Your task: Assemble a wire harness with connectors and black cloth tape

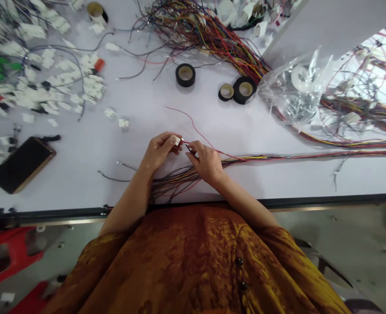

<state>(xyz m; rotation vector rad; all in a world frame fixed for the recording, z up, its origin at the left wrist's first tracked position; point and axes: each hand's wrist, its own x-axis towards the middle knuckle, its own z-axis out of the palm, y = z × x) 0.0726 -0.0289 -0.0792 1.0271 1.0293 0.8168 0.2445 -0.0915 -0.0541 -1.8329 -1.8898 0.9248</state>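
Note:
Between the fingertips of my left hand [160, 150] is a small white connector housing [177, 141], with a red wire at its right side. My right hand [208, 162] is closed just to the right, pinching a dark wire [189, 149] whose end points at the housing. A loose bundle of coloured wires [176, 179] fans out under both wrists and runs off to the right along the table. One thin red wire [193, 122] curls up from the bundle beyond my hands. Two more white connector housings [124, 123] lie to the upper left.
A pile of white connectors [58, 87] covers the left side, with a phone [22, 165] near the front edge. Rolls of black tape [185, 75] stand ahead. A thick wire heap [196, 26], a clear plastic bag [294, 91] and a pale panel [320, 30] occupy the back right.

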